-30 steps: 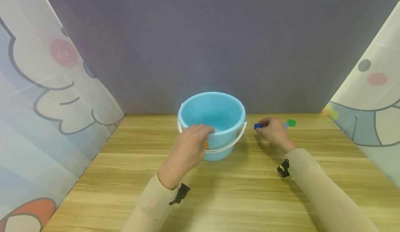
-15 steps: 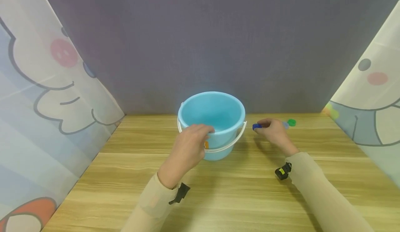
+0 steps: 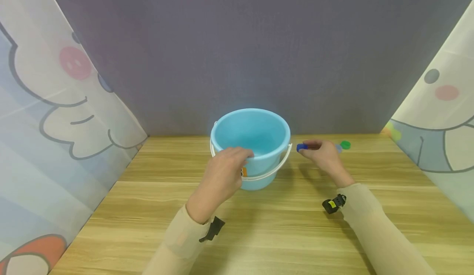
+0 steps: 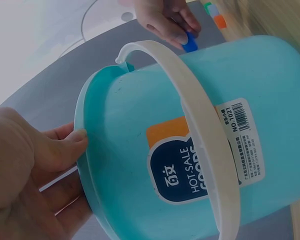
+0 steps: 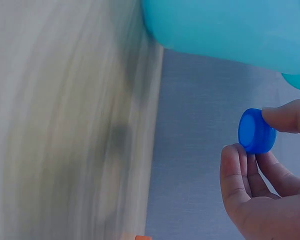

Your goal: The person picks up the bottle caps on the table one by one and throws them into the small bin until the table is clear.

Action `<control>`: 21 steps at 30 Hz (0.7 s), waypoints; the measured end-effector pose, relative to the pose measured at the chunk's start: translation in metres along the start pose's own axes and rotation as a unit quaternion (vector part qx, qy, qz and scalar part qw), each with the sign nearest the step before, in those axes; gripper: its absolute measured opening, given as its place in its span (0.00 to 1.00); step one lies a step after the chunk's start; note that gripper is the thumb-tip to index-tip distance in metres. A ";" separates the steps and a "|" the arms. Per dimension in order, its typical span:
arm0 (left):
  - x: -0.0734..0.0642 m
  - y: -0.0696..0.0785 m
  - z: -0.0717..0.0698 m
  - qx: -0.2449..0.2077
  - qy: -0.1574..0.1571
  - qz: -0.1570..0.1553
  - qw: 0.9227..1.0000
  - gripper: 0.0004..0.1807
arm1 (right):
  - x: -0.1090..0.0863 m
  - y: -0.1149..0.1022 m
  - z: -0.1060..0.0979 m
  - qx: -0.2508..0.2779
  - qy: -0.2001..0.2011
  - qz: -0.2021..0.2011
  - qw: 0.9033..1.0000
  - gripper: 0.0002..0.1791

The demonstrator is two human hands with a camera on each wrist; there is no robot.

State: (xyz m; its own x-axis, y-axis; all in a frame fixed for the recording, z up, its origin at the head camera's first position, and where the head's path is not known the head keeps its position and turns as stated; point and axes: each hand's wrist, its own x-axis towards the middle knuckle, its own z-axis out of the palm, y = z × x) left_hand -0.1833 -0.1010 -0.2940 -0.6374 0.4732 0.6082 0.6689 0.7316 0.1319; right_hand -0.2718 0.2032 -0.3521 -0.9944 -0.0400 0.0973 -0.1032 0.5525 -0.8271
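A light blue plastic bucket (image 3: 261,167) stands upright on the wooden table, its white handle (image 4: 207,130) hanging down across the front. My left hand (image 3: 222,174) grips the near rim; in the left wrist view the thumb lies on the outside and the fingers go over the edge. To the right of the bucket, my right hand (image 3: 324,155) pinches a blue bottle cap (image 5: 256,131) between thumb and fingertips. That cap is raised above the table, close beside the bucket's wall. What lies at the bucket's bottom is largely hidden from the head view.
Behind my right hand lie a green cap (image 3: 345,145) and a pale translucent cap (image 3: 338,147) on the table (image 3: 281,229). An orange piece (image 4: 220,21) shows near them in the left wrist view. A grey panel (image 3: 252,52) rises behind the bucket; printed curtains hang both sides.
My right hand has lifted the blue bottle cap slightly and carried it a little left towards the bucket. The left hand and the bucket have stayed in place.
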 end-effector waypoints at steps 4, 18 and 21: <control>0.000 0.000 0.000 0.002 0.001 0.002 1.000 0.28 | -0.002 -0.004 -0.001 0.012 -0.002 0.006 1.000 0.31; 0.001 0.002 -0.002 0.010 -0.007 0.011 1.000 0.28 | -0.009 -0.014 -0.012 0.037 0.000 -0.010 0.999 0.32; 0.001 0.002 -0.002 0.010 -0.006 0.011 1.000 0.28 | -0.012 -0.019 -0.013 0.056 0.000 -0.016 0.998 0.32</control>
State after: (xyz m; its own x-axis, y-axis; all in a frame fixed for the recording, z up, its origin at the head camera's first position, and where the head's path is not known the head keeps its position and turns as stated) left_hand -0.1818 -0.1002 -0.2920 -0.6270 0.4947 0.6018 0.6751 0.7306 0.1028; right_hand -0.2576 0.2044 -0.3302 -0.9905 -0.0563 0.1257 -0.1375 0.4537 -0.8805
